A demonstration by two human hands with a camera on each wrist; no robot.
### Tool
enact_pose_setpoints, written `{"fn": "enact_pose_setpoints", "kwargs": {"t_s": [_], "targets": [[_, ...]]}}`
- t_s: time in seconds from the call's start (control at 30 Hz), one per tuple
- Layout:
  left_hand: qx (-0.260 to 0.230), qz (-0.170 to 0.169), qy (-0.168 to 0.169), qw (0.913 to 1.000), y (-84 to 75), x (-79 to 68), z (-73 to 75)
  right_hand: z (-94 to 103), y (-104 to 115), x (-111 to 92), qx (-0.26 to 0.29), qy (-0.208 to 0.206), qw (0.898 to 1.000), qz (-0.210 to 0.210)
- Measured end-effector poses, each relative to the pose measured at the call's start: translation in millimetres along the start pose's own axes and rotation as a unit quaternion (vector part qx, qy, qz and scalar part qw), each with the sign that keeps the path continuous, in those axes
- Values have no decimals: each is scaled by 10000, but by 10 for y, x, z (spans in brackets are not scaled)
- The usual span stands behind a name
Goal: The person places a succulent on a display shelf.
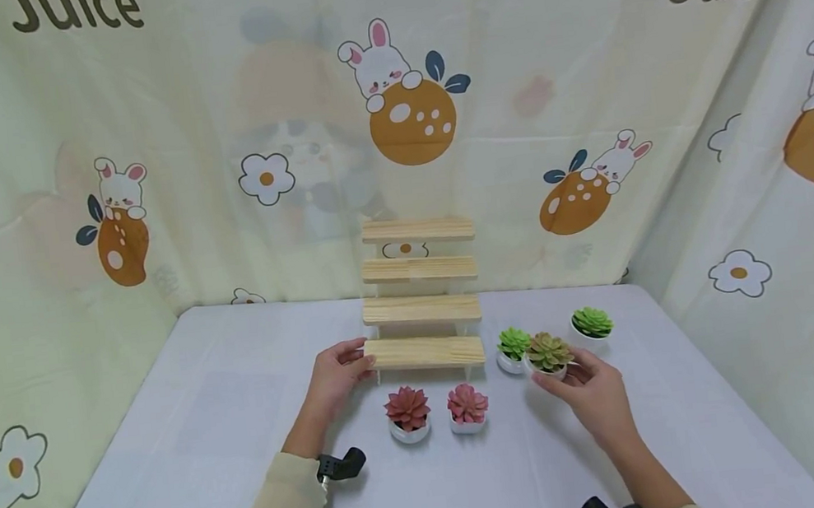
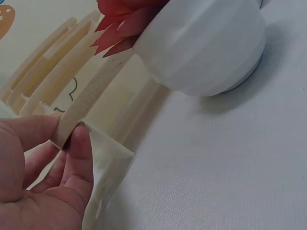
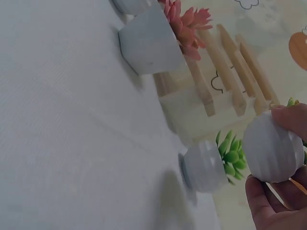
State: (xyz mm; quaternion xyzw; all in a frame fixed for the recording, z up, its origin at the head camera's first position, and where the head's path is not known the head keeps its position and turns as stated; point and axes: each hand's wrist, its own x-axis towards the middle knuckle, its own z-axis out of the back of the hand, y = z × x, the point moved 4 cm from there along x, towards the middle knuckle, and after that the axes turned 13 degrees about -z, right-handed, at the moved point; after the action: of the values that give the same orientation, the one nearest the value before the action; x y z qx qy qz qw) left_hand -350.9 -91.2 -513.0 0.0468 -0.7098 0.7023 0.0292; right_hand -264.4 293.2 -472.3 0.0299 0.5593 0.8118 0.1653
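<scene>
My left hand [image 1: 338, 377] pinches the left end of the lowest board of a stepped wooden display stand [image 1: 425, 352]; the left wrist view shows thumb and fingers on that board [image 2: 91, 98]. At the right, my right hand [image 1: 599, 398] holds a potted succulent [image 1: 549, 351] with green-brown leaves. Its ribbed white pot [image 3: 272, 149] is raised off the table, between thumb and fingers. Just behind and left of it stands a small bright green succulent [image 1: 513, 344] in a white pot. Another green succulent [image 1: 592, 324] sits farther back on the right.
In front of the stand are a dark red succulent [image 1: 408, 409] in a round white pot and a pink succulent [image 1: 467, 403] in an angular white pot. A white cloth covers the table [image 1: 231, 421]. Behind hangs a cream curtain [image 1: 196, 86] printed with rabbits and flowers.
</scene>
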Motion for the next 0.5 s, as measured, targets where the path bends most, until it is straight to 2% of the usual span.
{"fn": "enact_pose_setpoints", "kwargs": {"t_s": [0.17,0.5], "targets": [[62,37,-6,10000,3,-5,4,-110,130,3,-15,247,9993,263],[-113,23,-48,9999,29,9,14,-392,375,57,234,708,9964,403]]}}
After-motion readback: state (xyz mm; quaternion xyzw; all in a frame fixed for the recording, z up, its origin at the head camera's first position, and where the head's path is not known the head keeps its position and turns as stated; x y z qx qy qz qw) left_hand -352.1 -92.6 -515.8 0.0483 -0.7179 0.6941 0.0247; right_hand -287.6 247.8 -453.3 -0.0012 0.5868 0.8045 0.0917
